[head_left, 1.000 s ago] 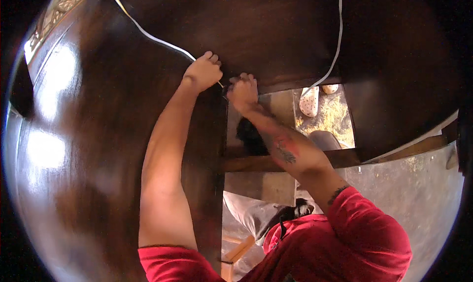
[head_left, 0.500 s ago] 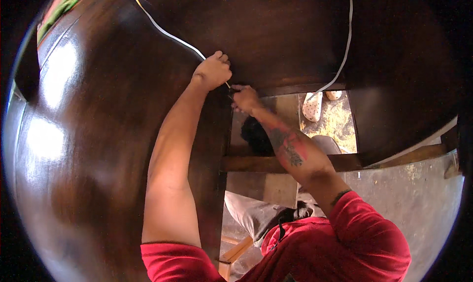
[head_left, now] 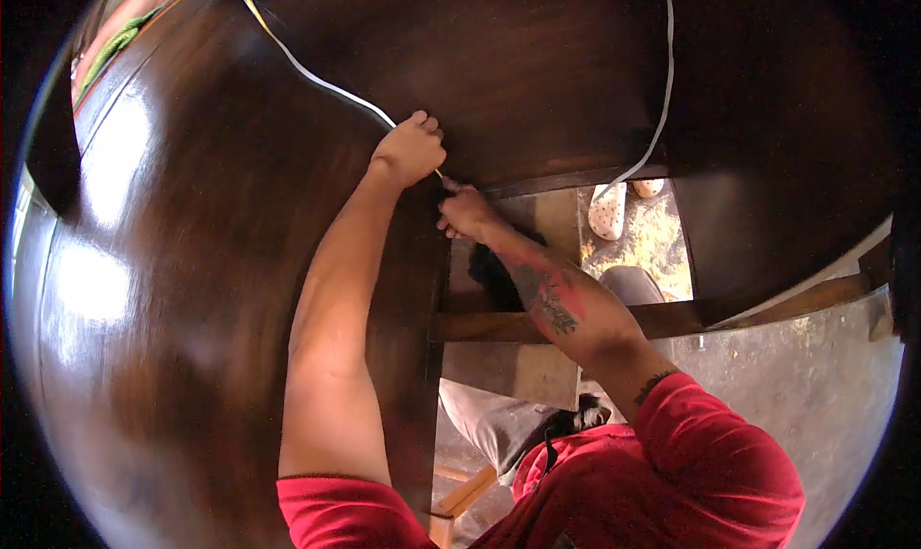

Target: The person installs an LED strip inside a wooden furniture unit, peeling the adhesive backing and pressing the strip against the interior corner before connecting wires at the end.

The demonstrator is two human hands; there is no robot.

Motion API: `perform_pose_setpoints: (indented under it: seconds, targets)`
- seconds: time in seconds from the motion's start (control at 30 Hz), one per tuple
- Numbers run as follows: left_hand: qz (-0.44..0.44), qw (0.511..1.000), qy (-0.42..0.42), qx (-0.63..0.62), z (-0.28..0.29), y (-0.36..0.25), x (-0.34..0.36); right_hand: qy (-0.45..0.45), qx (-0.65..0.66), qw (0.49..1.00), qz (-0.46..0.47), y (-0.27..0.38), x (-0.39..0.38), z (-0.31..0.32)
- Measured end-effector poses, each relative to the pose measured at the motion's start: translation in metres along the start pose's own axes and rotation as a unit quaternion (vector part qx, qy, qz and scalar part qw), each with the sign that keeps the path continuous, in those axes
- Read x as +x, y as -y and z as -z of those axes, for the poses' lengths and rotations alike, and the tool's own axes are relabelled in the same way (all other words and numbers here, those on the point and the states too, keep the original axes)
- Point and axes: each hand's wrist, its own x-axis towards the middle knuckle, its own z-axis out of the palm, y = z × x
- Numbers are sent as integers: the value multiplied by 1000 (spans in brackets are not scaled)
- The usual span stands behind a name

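Observation:
A thin white cable (head_left: 331, 85), yellowish near its far end, runs from the far left across dark, glossy brown wood. My left hand (head_left: 410, 150) is closed around its near end. A short, pale length of it shows below the left fist and reaches toward my right hand (head_left: 466, 213). The right fingers are curled together just beneath, at the corner of a rectangular opening. What they pinch is hidden, and I cannot tell whether they grip the cable's tip or a small tool.
Another white cable (head_left: 669, 79) hangs down on the right to the opening. Through the opening show pale spotted clogs (head_left: 606, 213) on a littered floor and something dark and fuzzy. A wooden rail (head_left: 489, 326) crosses under my right forearm. Green cloth (head_left: 117, 42) lies at the far left.
Both hands sit slightly lower in the picture. The right hand has turned, and its fingers are curled more tightly. The left hand keeps its hold on the cable.

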Motion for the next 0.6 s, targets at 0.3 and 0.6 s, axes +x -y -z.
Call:
perform_pose_setpoints:
  seconds: [0.3, 0.6]
  targets:
    - [1, 1000, -21, 11, 2, 1, -7, 72, -45, 996, -3, -5, -5, 3]
    - [4, 1000, -14, -19, 5, 6, -10, 26, -18, 999, 19, 6, 1, -4]
